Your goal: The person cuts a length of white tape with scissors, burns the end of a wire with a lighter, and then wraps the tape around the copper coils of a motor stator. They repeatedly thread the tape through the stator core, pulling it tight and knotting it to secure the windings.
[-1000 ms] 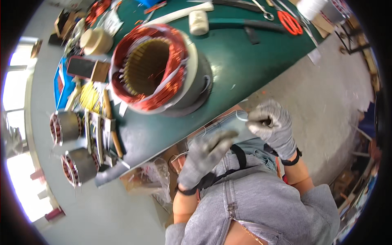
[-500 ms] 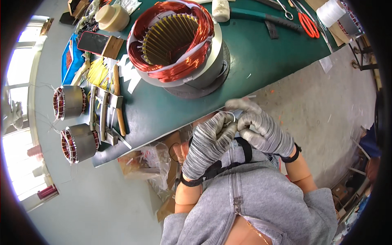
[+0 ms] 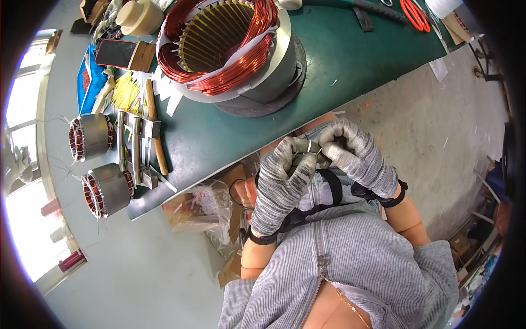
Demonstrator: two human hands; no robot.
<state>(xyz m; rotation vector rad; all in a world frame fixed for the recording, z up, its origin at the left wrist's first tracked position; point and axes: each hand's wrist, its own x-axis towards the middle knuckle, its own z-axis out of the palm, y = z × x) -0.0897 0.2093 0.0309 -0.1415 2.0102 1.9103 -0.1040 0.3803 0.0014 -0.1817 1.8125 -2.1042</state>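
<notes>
In front of my chest, just off the bench edge, my left hand (image 3: 286,178) and my right hand (image 3: 357,156) meet at the fingertips. Both wear grey knitted gloves. A short piece of thin white strip (image 3: 309,146) shows at the left fingers, which pinch it. My right fingers curl in against the same spot; the strip's other end is hidden among them. Beyond my hands a large motor stator (image 3: 263,82) with red copper coils (image 3: 230,79) and yellow slot liners stands on a dark round base on the green bench (image 3: 219,137).
Two small wound stators (image 3: 112,189) lie at the bench's left end, beside a wooden-handled hammer (image 3: 156,131) and metal bars. Farther back are yellow strips (image 3: 127,93), a phone (image 3: 116,53) and a blue tray (image 3: 93,82). Red-handled scissors (image 3: 415,15) lie far right. A plastic bag (image 3: 203,208) hangs below.
My right index finger, stretched out before, has curled in. The white loop between my hands now shows as a shorter piece. The bench has shifted up and slightly left in view.
</notes>
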